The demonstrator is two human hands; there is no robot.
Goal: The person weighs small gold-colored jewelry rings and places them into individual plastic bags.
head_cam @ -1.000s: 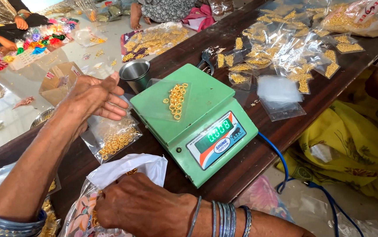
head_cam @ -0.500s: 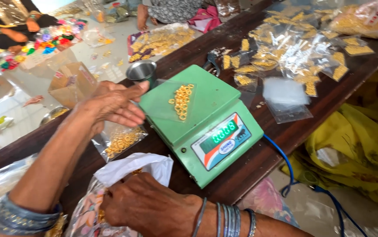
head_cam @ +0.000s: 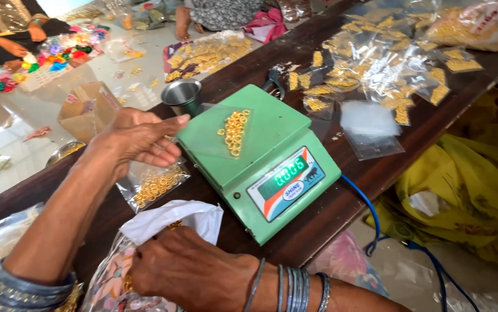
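The gold rings (head_cam: 233, 132) already lie bagged on the green scale (head_cam: 258, 156), your left hand (head_cam: 136, 140) loosely open beside it, your right hand (head_cam: 188, 271) clenched in the big bag (head_cam: 162, 222).

the green scale (head_cam: 272, 167) is showing smooth, semi-glossy plastic, with shiny gold-coloured metal rings (head_cam: 234, 132) lying on a clear film on its pan. behind the scale a steel cup (head_cam: 182, 95) is gleaming. under it the dark wooden desk (head_cam: 341, 202) is looking matt and worn. right of the scale, glossy clear plastic packets (head_cam: 370, 124) are catching light.
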